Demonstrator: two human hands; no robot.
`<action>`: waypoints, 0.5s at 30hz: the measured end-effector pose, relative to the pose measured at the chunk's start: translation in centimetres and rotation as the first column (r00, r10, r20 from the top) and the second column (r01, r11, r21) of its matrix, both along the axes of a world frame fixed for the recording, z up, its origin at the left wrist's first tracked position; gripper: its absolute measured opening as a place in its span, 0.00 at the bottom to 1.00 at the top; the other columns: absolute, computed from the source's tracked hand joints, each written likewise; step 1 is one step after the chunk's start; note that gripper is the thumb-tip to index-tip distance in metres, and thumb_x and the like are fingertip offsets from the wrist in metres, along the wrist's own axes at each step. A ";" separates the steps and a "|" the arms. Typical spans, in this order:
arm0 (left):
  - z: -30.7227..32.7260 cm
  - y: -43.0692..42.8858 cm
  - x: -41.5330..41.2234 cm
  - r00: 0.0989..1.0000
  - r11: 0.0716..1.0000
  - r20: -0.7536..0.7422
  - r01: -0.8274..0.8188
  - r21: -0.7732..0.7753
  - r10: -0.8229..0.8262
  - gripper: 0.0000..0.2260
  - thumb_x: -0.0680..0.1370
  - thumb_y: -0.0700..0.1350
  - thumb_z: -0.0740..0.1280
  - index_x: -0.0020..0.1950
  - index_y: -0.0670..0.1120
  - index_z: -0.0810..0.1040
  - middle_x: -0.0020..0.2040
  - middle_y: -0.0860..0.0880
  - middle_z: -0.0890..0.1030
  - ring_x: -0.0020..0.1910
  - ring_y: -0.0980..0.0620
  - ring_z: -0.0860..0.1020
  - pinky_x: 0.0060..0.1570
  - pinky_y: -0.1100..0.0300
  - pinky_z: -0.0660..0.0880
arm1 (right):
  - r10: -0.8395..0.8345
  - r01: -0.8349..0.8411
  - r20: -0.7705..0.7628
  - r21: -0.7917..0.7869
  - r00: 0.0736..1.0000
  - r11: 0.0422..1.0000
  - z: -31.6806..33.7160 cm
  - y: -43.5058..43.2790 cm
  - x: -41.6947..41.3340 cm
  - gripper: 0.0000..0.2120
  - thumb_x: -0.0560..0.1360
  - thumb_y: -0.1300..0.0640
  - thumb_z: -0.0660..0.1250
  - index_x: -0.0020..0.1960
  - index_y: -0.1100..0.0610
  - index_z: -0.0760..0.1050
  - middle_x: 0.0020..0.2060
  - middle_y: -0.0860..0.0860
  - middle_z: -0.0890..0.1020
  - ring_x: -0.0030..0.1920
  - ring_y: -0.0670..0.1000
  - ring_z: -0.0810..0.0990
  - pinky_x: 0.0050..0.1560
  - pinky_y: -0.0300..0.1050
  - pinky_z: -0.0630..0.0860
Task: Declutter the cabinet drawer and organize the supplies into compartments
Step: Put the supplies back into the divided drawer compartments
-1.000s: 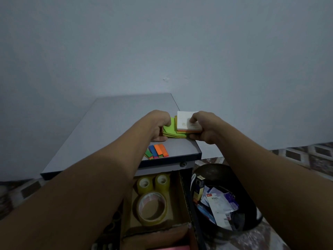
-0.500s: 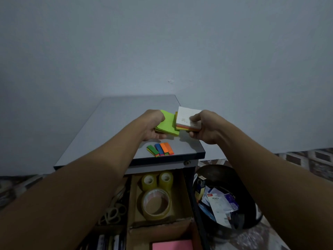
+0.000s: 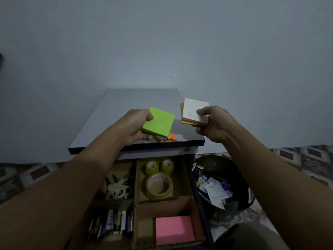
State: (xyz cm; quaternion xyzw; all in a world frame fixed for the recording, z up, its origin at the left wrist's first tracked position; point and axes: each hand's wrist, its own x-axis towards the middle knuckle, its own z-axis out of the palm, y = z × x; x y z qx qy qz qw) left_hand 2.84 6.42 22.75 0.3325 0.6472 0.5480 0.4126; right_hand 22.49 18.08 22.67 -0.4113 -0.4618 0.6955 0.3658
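Note:
My left hand (image 3: 134, 128) grips a green sticky-note pad (image 3: 159, 122) above the cabinet top (image 3: 129, 103). Off to the right, a thicker white-topped sticky-note block (image 3: 194, 112) with yellow and orange layers is pinched in my right hand (image 3: 213, 123), lifted just past the cabinet's right edge. Small coloured page flags (image 3: 168, 138) lie on the top near its front edge, partly hidden under the green pad. Below, the open drawer (image 3: 182, 177) has cardboard compartments holding tape rolls (image 3: 159, 177), a pink sticky-note pad (image 3: 173, 230), scissors (image 3: 118, 188) and pens (image 3: 112, 223).
A dark waste bin (image 3: 239, 179) with paper wrappers and a small box stands on the patterned floor right of the drawer. A plain wall rises behind the cabinet. My knee (image 3: 250, 237) shows at the bottom right.
Both hands have lifted the pads off the cabinet top and pulled them apart, the green pad going left and the white-topped block going right. The view has tilted down, showing more of the drawer.

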 end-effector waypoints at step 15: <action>-8.5 -8.3 4.2 0.749 0.797 -0.306 0.472 -0.377 -0.588 0.08 0.82 0.43 0.60 0.58 0.48 0.76 0.52 0.48 0.77 0.48 0.47 0.77 0.34 0.60 0.75 | 0.047 -0.048 0.019 0.066 0.999 0.997 -1.8 -4.1 0.8 0.11 0.76 0.66 0.62 0.57 0.58 0.74 0.54 0.59 0.83 0.46 0.57 0.81 0.34 0.46 0.71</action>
